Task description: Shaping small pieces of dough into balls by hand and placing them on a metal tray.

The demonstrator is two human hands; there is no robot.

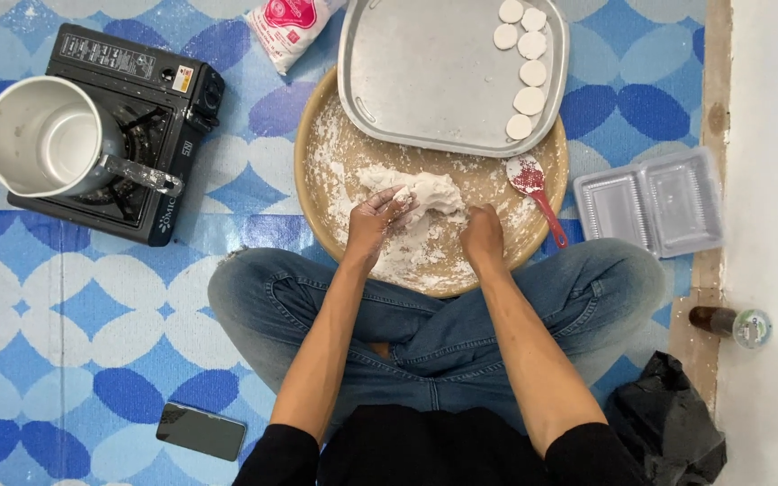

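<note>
**Two hands in the dough on the round floured tray**

We start at the left edge. A black portable gas stove [137, 117] stands on the blue patterned floor mat [65, 360], and a white metal pot [47, 135] sits on its burner with the handle turned to the right. Below them the mat is open over a wide area, and only a dark phone [201, 431] lies there, near our left knee. Between the stove and the round wooden tray [317, 180] there is a narrow free strip of mat.

The near rim of the tray touches our crossed legs. Our left hand [376, 219] is inside the tray, and its fingers [398, 200] are curled on the left end of the white dough lump [425, 193], grasping it. Our right hand [483, 236] is just beside the lump, on its lower right; the fingers look clenched downward, but we cannot tell if they hold dough. Loose flour covers the tray around both hands.

A square metal tray [434, 72] lies over the far rim, with flat white dough discs [528, 72] along its right edge. A pink bag [290, 27] is at its upper left. A red spoon [538, 193] rests at the right rim. Further right are a clear plastic box [655, 202], a small bottle [731, 324] and a black bag [668, 418].
</note>
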